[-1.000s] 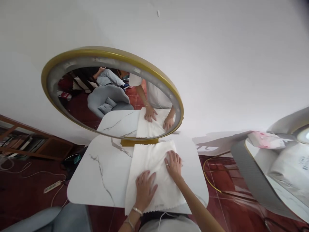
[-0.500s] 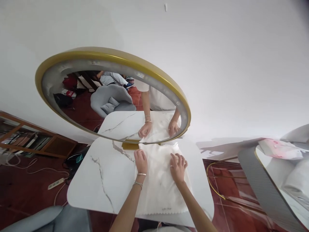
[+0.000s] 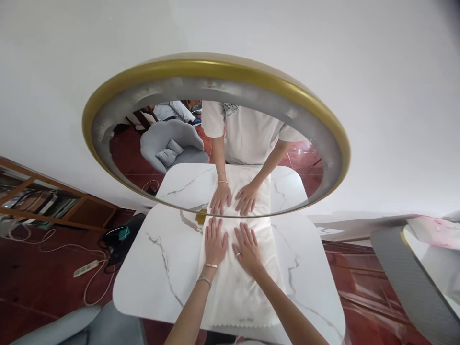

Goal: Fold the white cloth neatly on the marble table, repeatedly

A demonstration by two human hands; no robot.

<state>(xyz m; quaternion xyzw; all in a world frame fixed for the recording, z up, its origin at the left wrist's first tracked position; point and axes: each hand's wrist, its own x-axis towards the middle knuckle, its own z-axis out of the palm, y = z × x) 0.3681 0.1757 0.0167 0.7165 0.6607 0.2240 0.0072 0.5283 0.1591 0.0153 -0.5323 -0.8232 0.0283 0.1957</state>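
A thin white cloth (image 3: 244,287) is spread flat on a white marble-patterned table (image 3: 161,278), running from the near edge to the mirror's base. My left hand (image 3: 214,241) lies flat on the cloth's far part, fingers stretched out. Beside it my right hand (image 3: 246,245), wearing a ring, also presses flat on the cloth with fingers apart. Both hands hold nothing. A round gold-framed mirror (image 3: 215,76) stands at the table's far edge and reflects my arms, the cloth and the table.
A grey chair (image 3: 72,326) stands at the near left. On the red tiled floor to the left lie a power strip (image 3: 86,268) and cables, with a wooden shelf (image 3: 43,206) against the wall. A second table's edge (image 3: 413,278) shows at right.
My hands came together and flattened on the far part of the cloth; earlier the fingers were gripping its far edge. The view shifted right, so the mirror now sits centred.
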